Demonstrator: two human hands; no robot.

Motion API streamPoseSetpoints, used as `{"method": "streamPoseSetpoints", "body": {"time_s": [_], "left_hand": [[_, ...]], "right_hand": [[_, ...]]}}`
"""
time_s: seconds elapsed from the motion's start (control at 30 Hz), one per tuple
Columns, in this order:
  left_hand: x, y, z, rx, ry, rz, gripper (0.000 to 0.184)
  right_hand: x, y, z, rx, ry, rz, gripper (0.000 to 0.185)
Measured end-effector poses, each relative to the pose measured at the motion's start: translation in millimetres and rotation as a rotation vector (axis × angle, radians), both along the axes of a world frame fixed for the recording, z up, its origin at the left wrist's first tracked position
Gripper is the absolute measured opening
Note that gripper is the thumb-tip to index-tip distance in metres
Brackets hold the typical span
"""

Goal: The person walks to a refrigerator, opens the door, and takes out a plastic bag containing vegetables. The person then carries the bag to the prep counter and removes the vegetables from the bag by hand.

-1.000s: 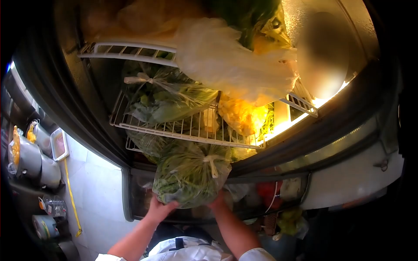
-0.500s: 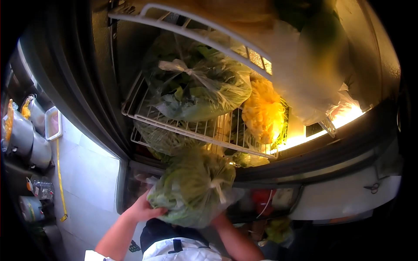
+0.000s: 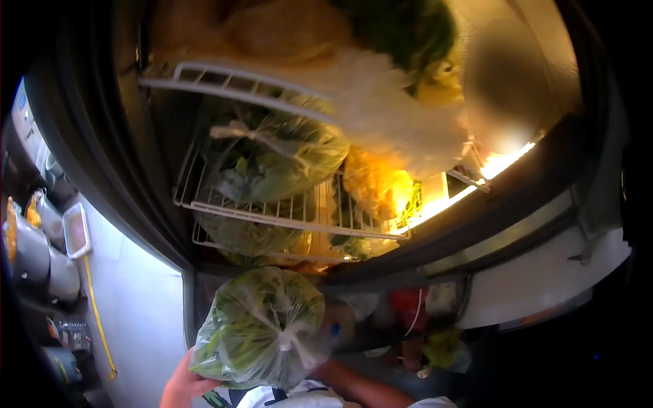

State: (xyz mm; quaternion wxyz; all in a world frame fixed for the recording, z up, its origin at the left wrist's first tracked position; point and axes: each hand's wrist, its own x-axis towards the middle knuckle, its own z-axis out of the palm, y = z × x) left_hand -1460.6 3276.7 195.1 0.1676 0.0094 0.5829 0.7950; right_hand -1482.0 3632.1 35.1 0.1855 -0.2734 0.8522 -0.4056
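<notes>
A knotted clear plastic bag of green leafy vegetables (image 3: 255,326) is held in front of my body, below the fridge racks. My left hand (image 3: 182,384) grips its lower left side. My right forearm reaches to the bag's lower right, but the bag hides the hand itself. On the wire rack (image 3: 272,219) above lies another knotted bag of greens (image 3: 272,160), with a bag of yellow-orange items (image 3: 377,183) to its right. More bagged produce shows on the level below.
The upper rack (image 3: 231,85) carries large bags and dark greens. Metal pots (image 3: 30,245), a white tray (image 3: 77,230) and a plastic bottle (image 3: 73,336) stand at the left on the floor side. A white surface (image 3: 544,279) lies at the right.
The held bag has moved down and left, away from the racks and closer to my body, and its knot now faces up. My right hand has gone out of sight behind it.
</notes>
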Motion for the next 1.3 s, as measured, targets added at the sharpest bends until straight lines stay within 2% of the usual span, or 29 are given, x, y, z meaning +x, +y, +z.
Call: {"method": "streamPoseSetpoints", "body": {"time_s": [0.07, 0.17, 0.3, 0.4, 0.5, 0.57, 0.67, 0.73, 0.77, 0.8, 0.87, 0.93, 1.0, 1.13, 1.23, 1.3], "left_hand": [[0, 6, 32, 0.021, 0.008, 0.052, 0.069], [-7, 22, 46, 0.018, 0.15, 0.213, 0.07], [-48, 37, 76, 0.204, 0.231, 0.132, 0.066], [-85, 59, 101, 0.279, 0.257, 0.162, 0.06], [-131, 75, 124, 0.278, 0.313, 0.103, 0.055], [-167, 96, 141, 0.242, 0.306, 0.149, 0.058], [-213, 126, 159, 0.223, 0.3, 0.25, 0.062], [-234, 132, 164, 0.218, 0.314, 0.258, 0.064], [-242, 132, 170, 0.135, 0.344, 0.286, 0.063], [-251, 131, 177, 0.051, 0.369, 0.314, 0.063], [-269, 135, 192, 0.048, 0.395, 0.338, 0.06], [-288, 143, 205, 0.208, 0.399, 0.327, 0.056], [-308, 145, 202, 0.195, 0.481, 0.395, 0.055], [-354, 151, 179, 0.197, 0.503, 0.427, 0.056], [-369, 184, 177, 0.197, 0.51, 0.47, 0.041], [-393, 200, 173, 0.041, 0.534, 0.501, 0.037]], "right_hand": [[-12, -4, 15, -0.009, 0.049, -0.03, 0.047], [-31, -1, 47, -0.014, 0.145, -0.103, 0.043], [-47, 21, 123, 0.098, 0.338, -0.272, 0.04], [-54, 41, 187, 0.16, 0.415, -0.417, 0.037], [-92, 34, 244, -0.648, 0.024, -0.661, 0.039], [-117, 30, 277, -1.323, -0.394, -0.804, 0.041], [-136, 35, 307, -1.365, -0.493, -0.891, 0.046], [-150, 35, 314, -1.372, -0.49, -0.937, 0.043], [-158, 34, 315, -1.374, -0.493, -0.964, 0.041], [-167, 32, 314, -1.43, -0.443, -0.903, 0.04], [-186, 28, 316, -1.533, -0.341, -0.779, 0.037], [-205, 30, 336, -1.523, -0.361, -0.772, 0.035], [-226, 32, 333, -1.493, -0.369, -0.775, 0.035], [-257, 41, 329, -1.428, -0.215, -0.999, 0.037], [-254, 46, 348, -1.479, -0.062, -1.07, 0.046], [-284, 38, 315, -1.414, 0.193, -1.234, 0.054]]}}
